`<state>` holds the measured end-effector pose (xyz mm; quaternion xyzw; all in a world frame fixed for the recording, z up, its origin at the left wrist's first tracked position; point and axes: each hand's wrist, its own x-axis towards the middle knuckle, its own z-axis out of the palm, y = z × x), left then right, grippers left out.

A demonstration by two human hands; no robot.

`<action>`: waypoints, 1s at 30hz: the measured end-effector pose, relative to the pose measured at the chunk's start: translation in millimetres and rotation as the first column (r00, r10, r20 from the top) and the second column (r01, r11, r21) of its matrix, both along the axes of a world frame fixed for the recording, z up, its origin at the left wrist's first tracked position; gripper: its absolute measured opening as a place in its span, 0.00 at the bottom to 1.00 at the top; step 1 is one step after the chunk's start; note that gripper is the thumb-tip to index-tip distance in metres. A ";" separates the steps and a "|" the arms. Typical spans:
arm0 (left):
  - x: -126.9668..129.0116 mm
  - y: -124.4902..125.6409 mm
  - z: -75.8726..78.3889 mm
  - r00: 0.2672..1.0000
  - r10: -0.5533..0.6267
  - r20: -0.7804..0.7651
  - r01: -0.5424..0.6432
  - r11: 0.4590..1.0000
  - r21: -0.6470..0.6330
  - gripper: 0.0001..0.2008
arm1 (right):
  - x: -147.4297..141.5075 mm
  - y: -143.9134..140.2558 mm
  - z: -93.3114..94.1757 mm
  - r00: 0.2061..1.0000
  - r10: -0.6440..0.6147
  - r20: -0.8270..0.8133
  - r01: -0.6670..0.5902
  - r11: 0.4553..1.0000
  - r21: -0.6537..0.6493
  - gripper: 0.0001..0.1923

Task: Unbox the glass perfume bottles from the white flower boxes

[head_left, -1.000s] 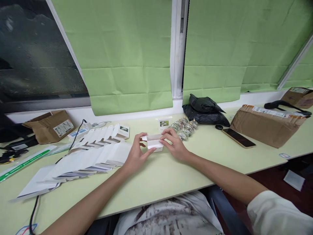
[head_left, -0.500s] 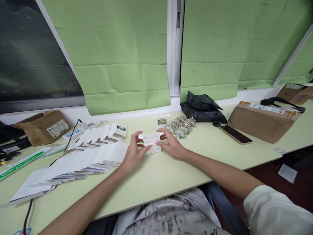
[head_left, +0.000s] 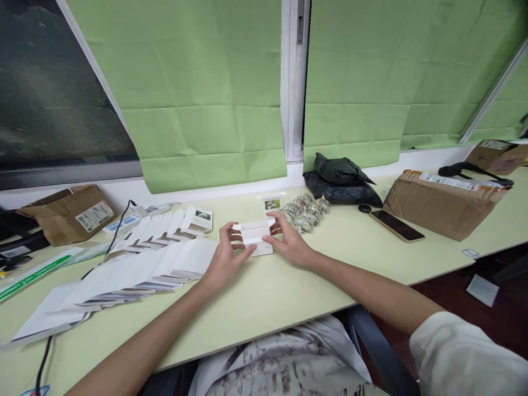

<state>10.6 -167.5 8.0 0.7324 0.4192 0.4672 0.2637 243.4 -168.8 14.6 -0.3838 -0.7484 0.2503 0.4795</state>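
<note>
A small white cardboard box (head_left: 254, 234), with its flaps standing up, is held between my two hands just above the table. My left hand (head_left: 229, 250) grips its left end, thumb at the near side and fingers behind. At the right end my right hand (head_left: 289, 240) holds it the same way, thumb on the near wall. Left of my hands lies a fanned stack of flat white boxes (head_left: 140, 269). Behind that stands a row of folded white boxes (head_left: 165, 226). Several clear round ornaments (head_left: 305, 212) sit together beyond my right hand, beside a small picture card (head_left: 272, 204).
Black plastic bags (head_left: 342, 179) lie against the wall. A phone (head_left: 396, 226) and a large carton (head_left: 443, 203) are to the right. An opened carton (head_left: 68, 214) stands at the far left, and a black cable (head_left: 119, 225) runs among the white boxes.
The box in my hands has tipped slightly, so more of its inside and flaps shows. Both hands keep their hold in nearly the same place.
</note>
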 end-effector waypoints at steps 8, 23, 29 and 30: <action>-4.7 1.4 2.0 0.984 0.029 -0.176 -0.048 0.994 -0.103 0.22 | -0.5 -0.9 3.1 0.998 0.050 -0.043 -0.052 0.997 -0.056 0.36; -20.2 37.9 55.9 0.910 0.198 -0.365 -0.219 0.976 -0.017 0.15 | 8.2 15.3 -11.0 0.993 -0.014 0.115 0.037 0.977 -0.209 0.23; -30.9 113.1 73.4 0.844 0.147 -0.517 -0.257 0.955 -0.148 0.20 | 7.7 16.0 -14.2 0.978 0.058 0.199 -0.014 0.976 -0.215 0.17; -30.2 121.7 71.7 0.848 0.132 -0.513 -0.249 0.954 -0.165 0.21 | 8.0 15.9 -14.2 0.978 0.063 0.200 -0.018 0.976 -0.217 0.16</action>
